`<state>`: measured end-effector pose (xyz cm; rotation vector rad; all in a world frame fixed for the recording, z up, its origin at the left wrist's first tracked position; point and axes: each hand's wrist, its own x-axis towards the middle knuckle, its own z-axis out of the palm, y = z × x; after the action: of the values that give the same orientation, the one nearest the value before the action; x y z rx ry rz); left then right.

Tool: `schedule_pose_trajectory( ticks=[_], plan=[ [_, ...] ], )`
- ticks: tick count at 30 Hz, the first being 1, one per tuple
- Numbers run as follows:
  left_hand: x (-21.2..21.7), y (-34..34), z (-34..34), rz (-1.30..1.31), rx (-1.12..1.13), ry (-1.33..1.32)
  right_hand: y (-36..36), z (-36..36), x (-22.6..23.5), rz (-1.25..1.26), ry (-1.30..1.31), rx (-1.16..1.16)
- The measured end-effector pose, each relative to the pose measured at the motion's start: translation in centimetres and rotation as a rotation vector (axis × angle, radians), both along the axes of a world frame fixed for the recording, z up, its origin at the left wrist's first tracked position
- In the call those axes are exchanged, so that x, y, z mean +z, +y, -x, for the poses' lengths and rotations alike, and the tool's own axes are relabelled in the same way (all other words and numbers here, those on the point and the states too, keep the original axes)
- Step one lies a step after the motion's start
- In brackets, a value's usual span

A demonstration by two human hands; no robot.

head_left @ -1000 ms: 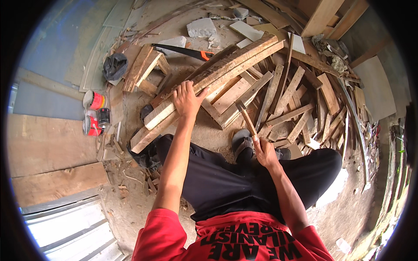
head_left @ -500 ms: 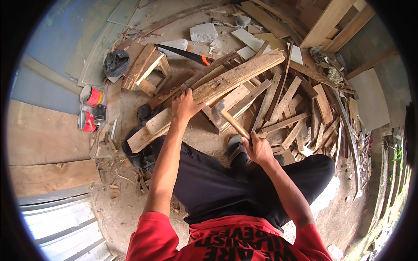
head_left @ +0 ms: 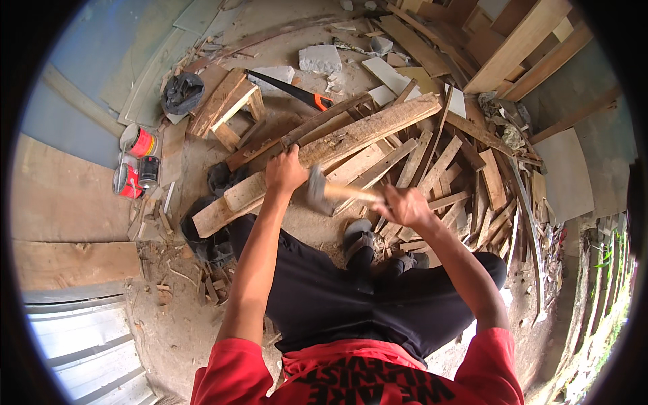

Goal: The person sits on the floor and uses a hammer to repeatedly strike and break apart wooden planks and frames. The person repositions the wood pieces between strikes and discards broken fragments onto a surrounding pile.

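From the head camera, the left hand (head_left: 285, 172) presses down on a long rough plank (head_left: 324, 152), fingers curled over its near edge, pinning it where it lies slantwise across the heap of scrap boards (head_left: 445, 169) on the dirt floor (head_left: 182, 324). The right hand (head_left: 403, 206) is clenched around the wooden handle of a hammer (head_left: 331, 192), whose grey head hangs just below the plank, close beside the left hand. A handsaw (head_left: 290, 88) with an orange grip lies beyond the plank, next to a small wooden stool (head_left: 226, 108). Two red paint cans (head_left: 135, 162) stand at the far left.
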<state>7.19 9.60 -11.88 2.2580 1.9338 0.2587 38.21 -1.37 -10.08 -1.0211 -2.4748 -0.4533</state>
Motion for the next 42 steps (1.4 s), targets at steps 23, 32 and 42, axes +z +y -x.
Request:
schedule_pose_trajectory(
  ticks=[23, 32, 42],
  plan=[
    [0.6, -0.1, -0.5, 0.068, 0.020, -0.020, 2.0, -3.5, -0.9, 0.012, -0.074, 0.220],
    [-0.1, -0.4, -0.1, -0.058, -0.008, -0.036, 1.8, -2.7, 0.0, 0.058, 0.036, 0.089],
    [0.4, -0.2, -0.5, -0.025, 0.006, -0.087, -0.2, -1.7, 1.3, -0.055, -0.067, -0.026]
  ],
)
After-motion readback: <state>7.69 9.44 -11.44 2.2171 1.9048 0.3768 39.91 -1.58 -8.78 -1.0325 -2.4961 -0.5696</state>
